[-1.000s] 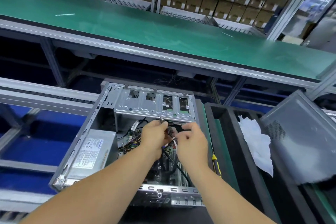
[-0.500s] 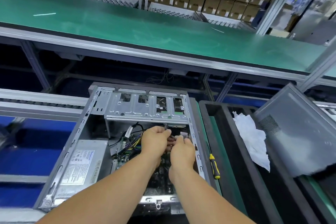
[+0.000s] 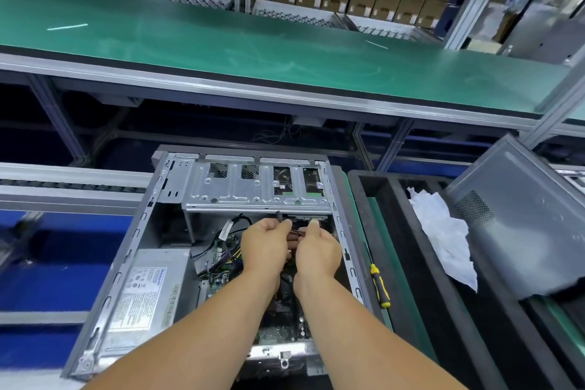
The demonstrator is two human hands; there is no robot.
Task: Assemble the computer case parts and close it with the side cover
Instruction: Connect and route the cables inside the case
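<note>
Both our hands have pushed deeper into the case (image 3: pixel 144 231): left hand (image 3: pixel 266 247) and right hand (image 3: pixel 318 248) pinch the cables (image 3: pixel 296 235), whose socket, we judge, lies just beyond our fingertips under the drive cage (image 3: pixel 253 190).

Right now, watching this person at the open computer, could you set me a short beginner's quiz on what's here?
1. True or false: the side cover is already fitted on the computer case.
2. Which tool lies just right of the case? A) hammer B) screwdriver C) pliers
3. What are the left hand and right hand holding together inside the case?

Key
1. False: it leans apart, to the right, and the case stands open.
2. B, with a yellow and black handle.
3. A bundle of cables, just below the metal drive bracket.
</note>
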